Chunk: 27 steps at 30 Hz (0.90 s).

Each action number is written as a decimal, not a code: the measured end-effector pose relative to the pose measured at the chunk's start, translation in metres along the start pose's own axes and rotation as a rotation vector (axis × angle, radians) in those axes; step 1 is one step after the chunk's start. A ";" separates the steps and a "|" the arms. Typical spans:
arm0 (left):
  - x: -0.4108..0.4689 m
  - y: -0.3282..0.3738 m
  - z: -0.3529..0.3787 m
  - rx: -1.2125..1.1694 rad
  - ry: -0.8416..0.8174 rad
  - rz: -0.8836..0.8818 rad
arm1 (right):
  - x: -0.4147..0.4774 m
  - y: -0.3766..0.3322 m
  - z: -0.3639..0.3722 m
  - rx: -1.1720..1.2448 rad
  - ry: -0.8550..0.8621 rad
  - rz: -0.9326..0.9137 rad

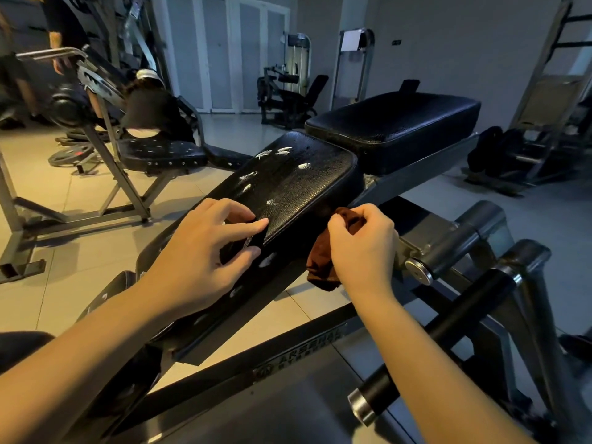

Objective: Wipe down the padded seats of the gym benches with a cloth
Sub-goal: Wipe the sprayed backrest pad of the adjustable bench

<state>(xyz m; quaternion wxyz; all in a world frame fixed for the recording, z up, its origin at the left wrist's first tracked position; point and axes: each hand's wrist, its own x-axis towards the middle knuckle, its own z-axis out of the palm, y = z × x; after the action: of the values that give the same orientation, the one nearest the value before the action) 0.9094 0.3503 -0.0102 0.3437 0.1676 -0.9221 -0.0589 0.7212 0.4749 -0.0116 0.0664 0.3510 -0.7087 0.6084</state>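
A black padded bench seat (298, 184) slopes up from the lower left, its leather torn in several white patches. A second black pad (394, 123) sits behind it, flat and higher. My left hand (205, 251) rests on the near pad's lower part, fingers spread with the tips at a seam. My right hand (362, 248) grips a bunched brown cloth (323, 267) against the pad's right side edge; part of the cloth hangs below the hand.
The bench's grey steel frame (320, 341) runs under the pads, with a black roller bar (442, 334) at my right. Another worn bench (163, 153) stands to the left near weight plates (72, 153). A person (61, 36) stands at the far left. Machines line the back wall.
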 end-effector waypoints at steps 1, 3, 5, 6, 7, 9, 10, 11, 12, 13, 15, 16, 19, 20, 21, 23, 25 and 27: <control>0.000 0.000 0.000 -0.003 0.002 -0.003 | -0.001 -0.001 0.001 0.014 -0.009 -0.010; 0.001 0.000 0.000 -0.004 0.001 -0.002 | -0.002 -0.001 0.003 0.064 -0.009 -0.010; 0.001 0.000 0.000 0.001 -0.001 0.003 | -0.001 0.002 0.004 0.103 -0.001 0.043; 0.001 0.000 -0.001 0.002 0.001 0.002 | -0.001 0.003 0.003 0.102 0.000 0.064; 0.000 0.000 0.000 -0.002 0.002 -0.001 | 0.000 0.004 0.003 0.094 0.000 0.070; 0.000 0.000 0.000 -0.012 0.000 -0.011 | 0.001 0.002 0.004 0.109 -0.001 0.054; 0.000 0.000 0.000 -0.010 -0.002 -0.012 | 0.001 0.002 0.005 0.120 -0.005 0.052; 0.000 0.000 -0.001 -0.005 -0.004 -0.010 | 0.000 0.003 0.005 0.118 -0.009 0.061; 0.000 0.000 -0.001 0.000 -0.005 -0.009 | 0.000 0.004 0.005 0.106 -0.016 0.074; 0.000 0.001 -0.001 0.000 -0.004 -0.013 | 0.001 0.005 0.004 0.093 -0.022 0.079; 0.000 0.001 0.000 -0.010 -0.003 -0.018 | 0.001 0.002 0.002 0.093 -0.025 0.056; 0.000 0.001 0.000 -0.015 -0.003 -0.018 | 0.000 0.000 0.003 0.113 -0.021 0.031; 0.001 0.000 0.001 -0.011 -0.004 -0.006 | -0.005 0.000 0.007 0.127 -0.030 0.021; 0.001 -0.001 0.001 -0.012 -0.001 -0.010 | -0.005 0.002 0.007 0.108 -0.045 0.037; 0.000 -0.001 0.000 -0.017 0.000 -0.016 | -0.004 0.003 0.006 0.083 -0.061 0.051; -0.001 -0.001 0.001 -0.027 0.001 -0.023 | 0.003 0.001 -0.001 0.059 -0.058 0.052; -0.001 -0.001 0.001 -0.026 -0.002 -0.021 | 0.010 -0.005 -0.007 0.062 -0.002 0.027; -0.001 -0.002 0.001 -0.022 -0.003 -0.019 | 0.011 -0.008 -0.007 0.070 0.052 -0.016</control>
<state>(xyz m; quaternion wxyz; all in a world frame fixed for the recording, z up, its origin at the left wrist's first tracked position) 0.9099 0.3486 -0.0123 0.3435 0.1725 -0.9203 -0.0727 0.7153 0.4772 0.0020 0.0773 0.3429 -0.6821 0.6413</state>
